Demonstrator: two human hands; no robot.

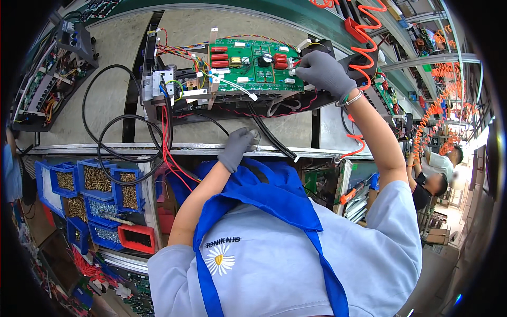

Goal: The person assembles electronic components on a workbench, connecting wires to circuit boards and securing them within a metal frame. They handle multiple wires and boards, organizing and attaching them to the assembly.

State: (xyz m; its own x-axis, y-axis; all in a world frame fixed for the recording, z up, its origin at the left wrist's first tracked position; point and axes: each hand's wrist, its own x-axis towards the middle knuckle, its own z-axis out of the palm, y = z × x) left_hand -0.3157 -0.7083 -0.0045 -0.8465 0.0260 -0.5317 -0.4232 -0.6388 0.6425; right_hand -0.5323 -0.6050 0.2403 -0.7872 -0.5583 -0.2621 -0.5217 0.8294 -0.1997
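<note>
In the head view the right hand (323, 71), in a grey glove, is closed over a black tool (317, 48) held against the right end of the green circuit board (253, 66), which sits on top of an open metal chassis (174, 92) lying on the tabletop (111, 95). The left hand (237, 148), also gloved, is curled at the near edge of the tabletop; whether it pinches anything small I cannot tell. As I judge it, the tool could slip off its mark and gouge the board or a nearby component, since only one hand steadies it. The orange coiled hose (364, 53) hangs right by the wrist and could tug the tool sideways. Loose black cables (113, 132) and red wires (168, 142) trail off the chassis and might snag a sleeve
</note>
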